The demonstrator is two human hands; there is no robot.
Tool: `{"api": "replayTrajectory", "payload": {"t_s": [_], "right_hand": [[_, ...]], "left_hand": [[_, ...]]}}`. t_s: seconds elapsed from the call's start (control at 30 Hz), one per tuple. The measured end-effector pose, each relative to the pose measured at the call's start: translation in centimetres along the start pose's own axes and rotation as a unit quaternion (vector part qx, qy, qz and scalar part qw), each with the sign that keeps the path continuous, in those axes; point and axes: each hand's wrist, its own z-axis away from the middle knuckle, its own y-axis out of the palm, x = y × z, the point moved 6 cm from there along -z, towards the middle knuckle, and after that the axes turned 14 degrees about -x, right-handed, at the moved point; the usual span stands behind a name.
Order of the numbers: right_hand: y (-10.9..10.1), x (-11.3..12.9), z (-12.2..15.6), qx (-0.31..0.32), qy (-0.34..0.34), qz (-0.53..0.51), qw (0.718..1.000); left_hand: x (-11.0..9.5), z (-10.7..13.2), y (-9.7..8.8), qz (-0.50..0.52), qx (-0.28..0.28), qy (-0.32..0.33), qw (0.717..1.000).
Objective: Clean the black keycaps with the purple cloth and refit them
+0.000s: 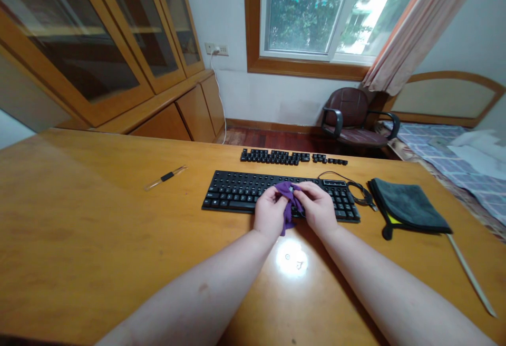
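A small purple cloth (pixel 290 201) is bunched between my two hands, just over the middle of a black keyboard (pixel 237 205). My left hand (pixel 270 213) pinches the cloth from one side. On the other side my right hand (pixel 316 208) grips it too, its fingers curled in. A small pale patch shows in the folds; I cannot make out what it is. The keyboard's upper rows stand without caps, while its lower rows and number pad have theirs. Several loose black keycaps (pixel 272 157) are lined up behind it.
A clear tool with a black grip (pixel 167 176) lies to the left. At the right are a coiled cable (pixel 361 194), a folded grey cloth (pixel 409 206) and a thin pale strip (pixel 472 276). Beyond the wooden table (pixel 118 240) stands a chair (pixel 350 116).
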Motion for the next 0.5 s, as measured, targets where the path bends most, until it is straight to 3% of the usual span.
{"api": "replayTrajectory", "payload": {"t_s": [0.17,0.37,0.5], "right_hand": [[0.0,0.3,0.1,-0.007,-0.004,0.014,1.0],[0.6,1.4,0.7,0.05,-0.05,0.008,0.997],[0.6,1.2,0.6,0.051,-0.038,-0.003,0.998]], "left_hand": [[0.2,-0.1,-0.2,0.002,-0.009,-0.001,1.0],[0.0,0.2,0.0,-0.029,0.014,0.022,0.999],[-0.5,0.3,-0.3,-0.053,-0.003,0.024,0.998]]}}
